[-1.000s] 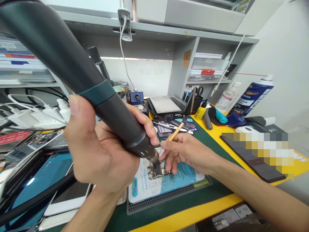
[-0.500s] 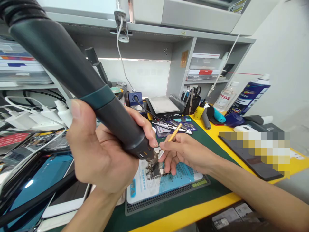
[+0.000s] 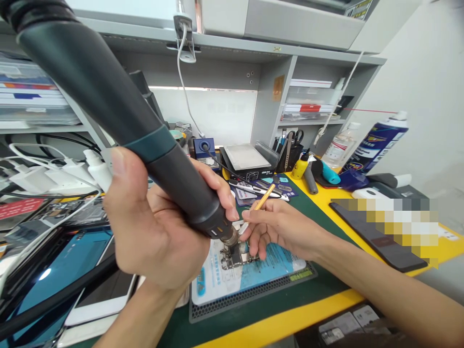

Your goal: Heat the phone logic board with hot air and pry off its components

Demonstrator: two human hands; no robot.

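My left hand [image 3: 163,241] is wrapped around a thick black hot air gun [image 3: 181,181] with a teal band. Its metal nozzle [image 3: 229,238] points down, close above a small phone circuit board [image 3: 235,256]. My right hand [image 3: 279,227] pinches a thin gold-coloured stick tool [image 3: 266,196], tilted, its lower end by the nozzle and partly hidden by my fingers. Under the board lies a blue and white printed pad [image 3: 282,268]. The exact contact between tool tip and board is too small to make out.
Phones and a blue back panel [image 3: 76,256] crowd the left side, near white chargers [image 3: 72,176]. Behind stand a small heating plate [image 3: 246,157] and a pen holder [image 3: 290,150]. To the right are a spray can [image 3: 379,145], a bottle [image 3: 340,145] and a dark phone [image 3: 377,237].
The view has shifted very slightly. Both hands, the hot air gun and the stick tool keep nearly the same positions over the board.
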